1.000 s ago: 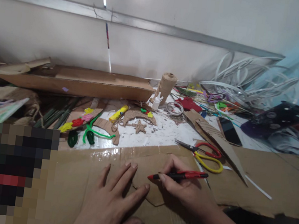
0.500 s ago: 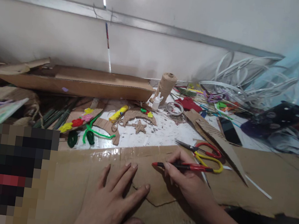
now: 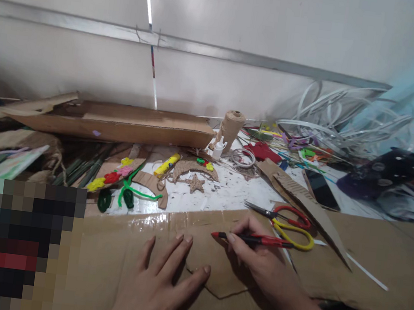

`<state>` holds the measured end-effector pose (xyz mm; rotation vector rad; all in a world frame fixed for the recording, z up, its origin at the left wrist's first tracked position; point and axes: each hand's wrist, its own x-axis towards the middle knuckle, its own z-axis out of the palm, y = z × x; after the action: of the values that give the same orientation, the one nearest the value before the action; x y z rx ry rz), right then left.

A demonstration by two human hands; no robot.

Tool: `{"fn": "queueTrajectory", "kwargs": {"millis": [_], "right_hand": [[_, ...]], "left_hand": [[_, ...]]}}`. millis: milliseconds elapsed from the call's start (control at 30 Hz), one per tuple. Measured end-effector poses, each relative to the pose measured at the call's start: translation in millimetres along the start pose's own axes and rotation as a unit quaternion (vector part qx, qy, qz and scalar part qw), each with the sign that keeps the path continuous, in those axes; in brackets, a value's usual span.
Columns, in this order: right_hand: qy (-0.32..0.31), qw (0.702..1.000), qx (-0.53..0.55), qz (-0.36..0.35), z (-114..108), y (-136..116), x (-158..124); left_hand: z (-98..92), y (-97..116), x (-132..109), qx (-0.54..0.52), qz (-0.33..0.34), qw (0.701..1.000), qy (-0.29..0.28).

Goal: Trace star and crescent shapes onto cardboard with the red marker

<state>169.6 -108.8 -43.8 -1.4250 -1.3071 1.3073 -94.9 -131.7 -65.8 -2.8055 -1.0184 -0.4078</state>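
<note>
R hand [image 3: 257, 262] clamped on red/black pen [image 3: 253, 239], tip left of grip, over cardboard sheet [image 3: 120, 250]; L hand [image 3: 160, 290] open, flat on same sheet; scissors [image 3: 278, 221] just beyond R grip
</note>
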Motion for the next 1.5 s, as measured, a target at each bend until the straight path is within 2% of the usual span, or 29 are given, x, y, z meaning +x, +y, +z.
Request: {"fn": "queueTrajectory", "kwargs": {"millis": [167,333,567,733,933,1133,1267,1500], "right_hand": [[-0.005,1.000,0.002,0.004,0.5,1.9,-0.6],[0.001,1.000,-0.017,-0.013,0.5,-5.3,-1.4],[0.042,0.998,-0.028,-0.048,1.1,-10.9,-3.8],[0.059,0.994,-0.063,-0.070,-3.2,-13.0,-5.1],[0.072,0.990,-0.097,-0.075,-14.9,-3.5,-10.2],[0.093,0.984,-0.119,-0.097,-24.5,0.7,-19.1],[0.118,0.981,-0.114,-0.104,-26.0,-0.7,-21.0],[0.119,0.981,-0.082,-0.125,-27.5,10.1,-22.2]], "left_hand": [[-0.5,0.0,-2.6,-0.016,-0.013,1.000,-0.009],[-4.7,2.0,-2.6,0.010,-0.004,1.000,0.008],[-5.8,2.7,-0.6,0.030,0.004,0.999,0.040],[-5.7,2.9,-0.5,0.030,0.000,0.999,0.023],[-6.2,2.0,-1.0,0.026,-0.002,1.000,0.007],[-5.4,1.1,-1.8,0.033,0.001,0.999,0.031],[-5.8,2.9,-0.6,0.033,0.005,0.999,0.041],[-6.3,3.6,0.9,0.042,0.006,0.998,0.037]]}}
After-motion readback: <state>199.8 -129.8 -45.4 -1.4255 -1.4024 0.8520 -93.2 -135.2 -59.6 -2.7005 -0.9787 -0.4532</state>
